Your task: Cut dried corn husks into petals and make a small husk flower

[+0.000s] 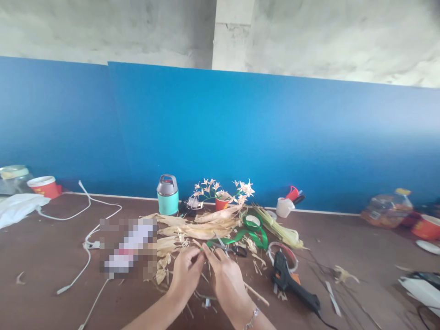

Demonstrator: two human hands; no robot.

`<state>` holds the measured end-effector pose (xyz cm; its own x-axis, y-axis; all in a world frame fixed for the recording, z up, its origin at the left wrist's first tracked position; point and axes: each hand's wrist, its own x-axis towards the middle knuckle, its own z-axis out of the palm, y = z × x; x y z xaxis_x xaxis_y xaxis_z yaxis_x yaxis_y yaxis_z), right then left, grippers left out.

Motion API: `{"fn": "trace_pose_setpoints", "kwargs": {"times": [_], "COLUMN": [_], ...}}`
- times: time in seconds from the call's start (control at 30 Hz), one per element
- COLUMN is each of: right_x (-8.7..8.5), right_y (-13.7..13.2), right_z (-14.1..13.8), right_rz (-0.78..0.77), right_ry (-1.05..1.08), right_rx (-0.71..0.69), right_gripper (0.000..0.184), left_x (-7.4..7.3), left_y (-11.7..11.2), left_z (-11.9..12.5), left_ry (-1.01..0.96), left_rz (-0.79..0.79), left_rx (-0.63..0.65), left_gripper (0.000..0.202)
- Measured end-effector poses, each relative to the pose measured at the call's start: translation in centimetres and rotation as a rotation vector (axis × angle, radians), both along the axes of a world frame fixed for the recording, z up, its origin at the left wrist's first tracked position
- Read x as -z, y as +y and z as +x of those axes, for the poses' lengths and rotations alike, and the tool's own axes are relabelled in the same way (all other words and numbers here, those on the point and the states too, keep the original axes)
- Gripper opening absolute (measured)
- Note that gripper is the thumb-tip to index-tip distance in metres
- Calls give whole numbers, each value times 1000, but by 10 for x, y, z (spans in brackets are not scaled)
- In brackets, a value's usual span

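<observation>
My left hand (185,271) and my right hand (225,275) meet low in the middle of the brown table (51,256), fingertips pinched together on a thin stick (203,251) wrapped with green ribbon (240,236). Dried corn husks (199,227) lie just beyond my fingers. A pair of scissors (231,249) rests right behind my right hand. A longer bare stick (256,294) lies under my right wrist.
A black glue gun (292,282) lies right of my hands. A teal flask (167,195), a red cup holding husk flowers (222,192), a white cup (283,207) and a plastic jar (387,210) stand along the blue wall. White cables (87,238) run at the left.
</observation>
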<state>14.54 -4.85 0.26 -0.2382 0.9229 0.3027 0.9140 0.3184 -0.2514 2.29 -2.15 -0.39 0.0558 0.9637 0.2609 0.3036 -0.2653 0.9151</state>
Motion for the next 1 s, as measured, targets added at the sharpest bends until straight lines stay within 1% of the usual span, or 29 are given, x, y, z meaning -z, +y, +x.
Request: {"fn": "trace_pose_setpoints", "kwargs": {"times": [0.1,0.2,0.23,0.27,0.3,0.33,0.37,0.43,0.5,0.53,0.57,0.6,0.67,0.73,0.8,0.9,1.0], "right_x": [3,3,2,1,0,-1,-2,-3,-2,-2,-2,-2,-3,-4,-4,-1,3], "right_y": [3,11,14,17,19,20,21,20,19,18,18,18,19,19,18,14,12], "right_z": [3,15,20,24,27,29,29,27,23,21,20,19,19,19,18,15,15], "right_rz": [14,-15,-16,20,58,56,13,-184,-405,-476,-514,-520,-464,-356,-232,-85,-10], "right_ry": [-40,-4,61,167,301,442,582,820,974,1024,1055,1068,1045,973,877,674,414], "right_rx": [46,148,154,137,98,54,9,-84,-158,-180,-192,-197,-204,-232,-266,-270,-151], "right_gripper": [69,65,64,60,52,46,42,42,45,44,42,40,36,35,37,49,65], "left_x": [0,-3,-4,-5,-5,-6,-6,-6,-5,-5,-5,-5,-5,-4,-2,-1,-2], "left_y": [0,0,0,1,1,2,3,4,5,4,4,4,3,2,2,2,1], "left_z": [0,-3,-4,-5,-6,-7,-8,-8,-7,-6,-5,-5,-5,-4,-4,-3,-2], "left_ry": [4,-10,-18,-25,-28,-29,-32,-46,-67,-72,-68,-59,-40,-29,-23,-15,0], "left_rz": [8,7,-3,-16,-24,-29,-25,-4,21,35,49,60,72,69,64,64,56], "left_rx": [-10,-6,-7,-12,-19,-24,-19,18,72,99,120,133,134,111,79,47,36], "left_gripper": [34,28,27,26,26,26,26,25,25,25,25,26,25,25,26,30,33]}}
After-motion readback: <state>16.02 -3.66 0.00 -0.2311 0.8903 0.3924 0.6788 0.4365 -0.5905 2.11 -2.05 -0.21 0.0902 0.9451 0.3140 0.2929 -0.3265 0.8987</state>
